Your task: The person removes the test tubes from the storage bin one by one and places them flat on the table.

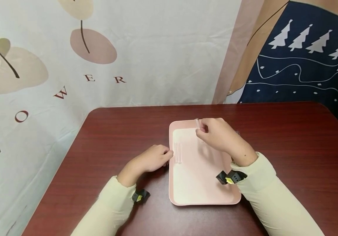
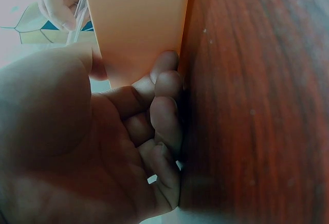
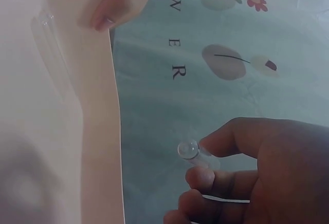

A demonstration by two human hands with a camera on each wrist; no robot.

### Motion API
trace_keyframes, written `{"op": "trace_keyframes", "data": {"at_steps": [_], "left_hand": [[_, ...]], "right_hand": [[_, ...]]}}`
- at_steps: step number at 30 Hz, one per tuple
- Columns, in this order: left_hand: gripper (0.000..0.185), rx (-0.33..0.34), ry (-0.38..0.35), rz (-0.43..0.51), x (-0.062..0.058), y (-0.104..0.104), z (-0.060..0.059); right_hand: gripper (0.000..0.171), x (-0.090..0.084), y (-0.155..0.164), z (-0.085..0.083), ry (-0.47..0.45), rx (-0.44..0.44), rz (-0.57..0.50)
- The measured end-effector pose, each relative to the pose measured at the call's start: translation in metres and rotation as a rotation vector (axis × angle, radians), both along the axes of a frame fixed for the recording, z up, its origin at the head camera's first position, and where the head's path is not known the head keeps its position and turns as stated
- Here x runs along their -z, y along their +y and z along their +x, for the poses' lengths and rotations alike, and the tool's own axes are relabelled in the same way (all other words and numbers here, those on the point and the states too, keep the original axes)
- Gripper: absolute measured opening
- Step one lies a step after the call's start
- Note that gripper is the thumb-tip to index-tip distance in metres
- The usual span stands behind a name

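Head view has the right hand (image 1: 216, 135) over the far part of a pink tray (image 1: 204, 193), thumb and fingers pinching a clear tube (image 1: 197, 123). Only one end of that tube pokes out on the left of the hand; the knuckles cover the rest. Right wrist view gives a better look: a rounded end (image 3: 187, 149) faces the camera, with the length behind it foreshortened and mostly lost between the fingers.

Left hand (image 1: 154, 159) is at the tray's left edge, gripping it, thumb over the rim. You can't see its other fingers from above, but left wrist view shows them curled against the outer wall, pretty dark down there.

Just right of that thumb, some clear tubes (image 1: 177, 153) lie inside the tray. Looks like a couple, but they're so see-through I wouldn't swear to a count, and right wrist view blurs them. There's also a small clear bit (image 1: 238, 133) peeking out right of the right hand, no clue what it is.

Everything sits on a reddish-brown table (image 1: 122, 131), its near edge out of frame. Both sleeves (image 1: 278, 196) get cut off too.
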State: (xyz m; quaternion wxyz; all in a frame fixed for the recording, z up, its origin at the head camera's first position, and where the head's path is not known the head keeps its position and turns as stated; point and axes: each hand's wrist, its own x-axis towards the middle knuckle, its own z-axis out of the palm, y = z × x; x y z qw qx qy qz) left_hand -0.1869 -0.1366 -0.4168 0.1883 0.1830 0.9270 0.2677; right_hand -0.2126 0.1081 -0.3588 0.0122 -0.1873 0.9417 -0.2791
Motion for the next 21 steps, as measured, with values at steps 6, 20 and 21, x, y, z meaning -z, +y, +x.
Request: {"op": "trace_keyframes", "data": {"at_steps": [6, 20, 21], "left_hand": [[0.039, -0.001, 0.002, -0.002, -0.001, -0.001, 0.0], [0.039, -0.006, -0.005, 0.003, 0.0, 0.001, 0.001], [0.039, -0.005, -0.004, 0.003, 0.0, 0.001, 0.001]], "right_hand": [[0.023, -0.003, 0.003, 0.0, -0.035, -0.001, -0.004], [0.022, -0.006, 0.012, -0.003, -0.023, 0.019, 0.015], [0.022, -0.006, 0.013, -0.003, -0.019, 0.019, 0.016]]}}
